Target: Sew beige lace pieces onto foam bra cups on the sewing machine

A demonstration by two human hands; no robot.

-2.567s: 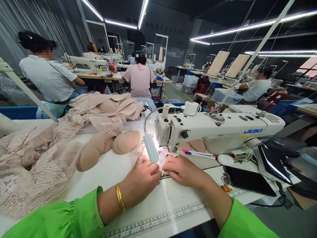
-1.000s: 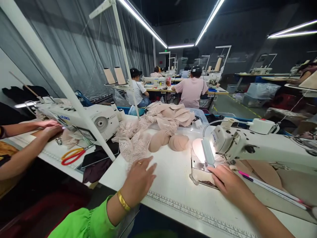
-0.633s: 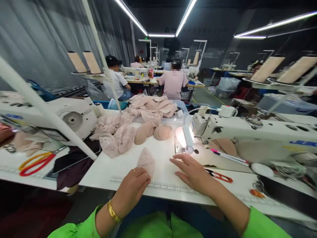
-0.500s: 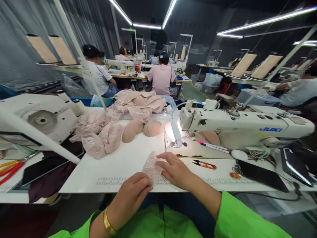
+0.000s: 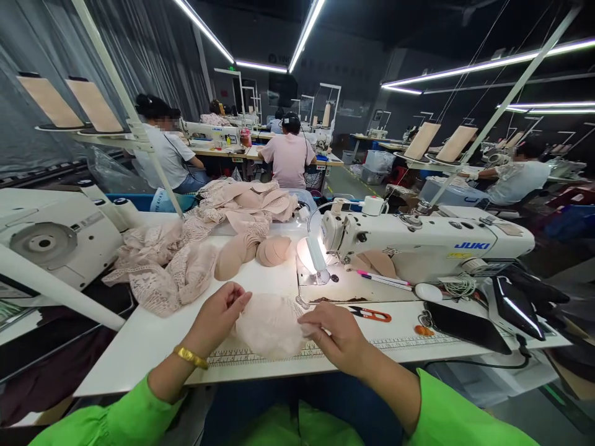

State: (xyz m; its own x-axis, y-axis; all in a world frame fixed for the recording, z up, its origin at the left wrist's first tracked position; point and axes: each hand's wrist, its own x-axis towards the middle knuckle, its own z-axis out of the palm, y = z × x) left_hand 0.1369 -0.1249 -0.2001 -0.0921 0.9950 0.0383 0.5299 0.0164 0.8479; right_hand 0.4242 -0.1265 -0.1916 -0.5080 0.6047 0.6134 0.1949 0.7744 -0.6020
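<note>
A pale, sheer piece of lace fabric (image 5: 272,325) is spread between my hands, above the ruler strip at the table's front. My left hand (image 5: 220,316) pinches its upper left edge. On the right edge, my right hand (image 5: 337,334) has thumb and fingers closed on the fabric. Beyond it lie beige bra cups (image 5: 274,250) and a heap of lace pieces (image 5: 171,272). The white sewing machine (image 5: 427,238) stands to the right, its lamp lit over the needle area. Orange thread snips (image 5: 370,314) lie just past my right hand.
Pens (image 5: 383,280), a round white object (image 5: 428,292) and a black phone (image 5: 467,327) lie right of the snips. Another machine (image 5: 56,238) stands at the left. Thread stand poles (image 5: 127,118) rise on both sides. Co-workers (image 5: 288,152) sit at machines beyond.
My hands have moved apart, the left one up and left, the right one slightly right. The fabric, earlier bunched and narrow, is now spread wide. The view has shifted a little.
</note>
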